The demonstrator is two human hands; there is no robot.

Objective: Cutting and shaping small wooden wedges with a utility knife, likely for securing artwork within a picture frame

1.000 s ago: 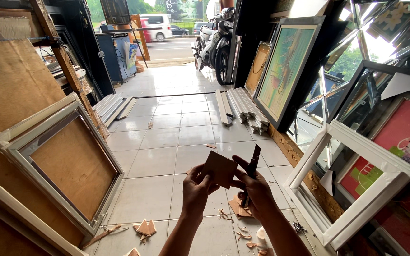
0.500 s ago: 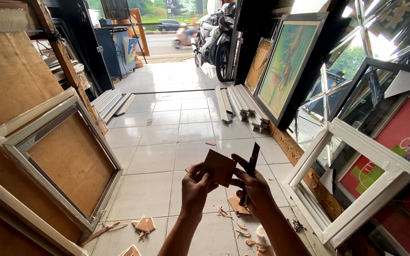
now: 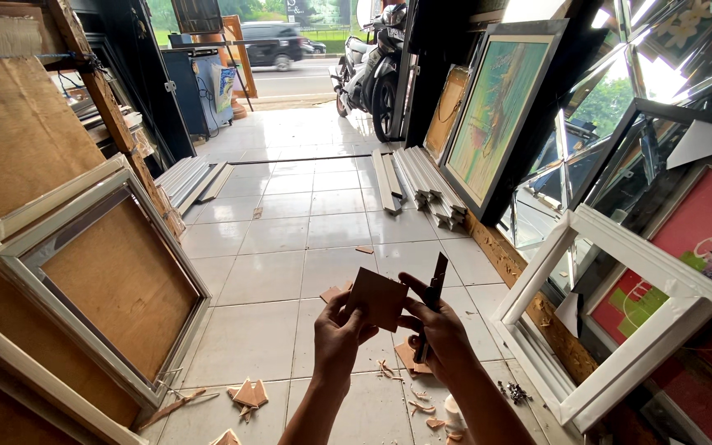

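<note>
Held items: a small square of brown board (image 3: pixel 379 298), raised in front of the chest above the floor, pinched at its lower left edge by the left hand (image 3: pixel 341 336), whose fingers are closed on it so the flat face turns toward the camera; the right hand (image 3: pixel 438 334) steadies the square's right edge while its fingers clench a dark knife (image 3: pixel 432 301), blade up and close beside the board, apparently kept ready for trimming. No work surface is in view; the hands work over the tiled floor (image 3: pixel 290 239), littered with board offcuts (image 3: pixel 247 394) near the feet. Room: a narrow framing shop, a large backed frame (image 3: pixel 96 280) leaning left, a white empty frame (image 3: pixel 620 317) leaning right, a framed green picture (image 3: pixel 496 107), moulding strips (image 3: pixel 422 185), a parked motorcycle (image 3: pixel 372 70) at the open street doorway.
</note>
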